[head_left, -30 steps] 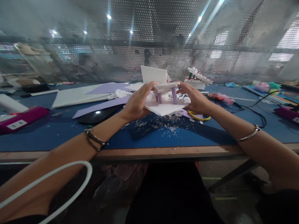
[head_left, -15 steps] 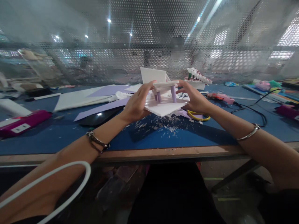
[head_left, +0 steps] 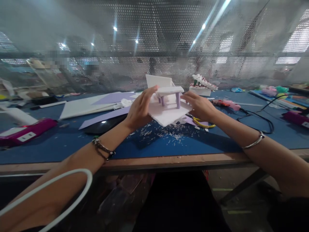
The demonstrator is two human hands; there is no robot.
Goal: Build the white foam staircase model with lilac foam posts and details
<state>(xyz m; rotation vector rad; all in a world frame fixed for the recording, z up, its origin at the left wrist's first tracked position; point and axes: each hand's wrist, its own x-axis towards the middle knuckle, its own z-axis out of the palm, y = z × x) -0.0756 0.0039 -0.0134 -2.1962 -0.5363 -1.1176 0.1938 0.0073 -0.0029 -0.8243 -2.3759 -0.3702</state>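
Observation:
A small white foam-board model (head_left: 166, 116) is raised above the blue table between my hands. It has a flat base, a white slab (head_left: 170, 91) on several short purple pillars (head_left: 178, 101), and an upright white panel (head_left: 158, 80) behind. My left hand (head_left: 138, 111) grips the model's left side, thumb and fingers closed on it. From the right, my right hand (head_left: 202, 108) holds the other edge, its fingers bent near the pillar. The undersides of the base and some fingertips are hidden.
White and purple foam sheets (head_left: 84, 104) lie at left, over a dark glossy object (head_left: 106, 125). White scraps (head_left: 177, 137) litter the blue table (head_left: 79, 145). Also there: a yellow ring-shaped item (head_left: 204, 124), a pink corded tool (head_left: 227, 104), magenta power strips (head_left: 27, 132) and a decorated white model (head_left: 202, 85).
The model has tilted and turned slightly, its near corner now a little lower and further left. My right fingers sit lower against its side. The whole view has shifted slightly.

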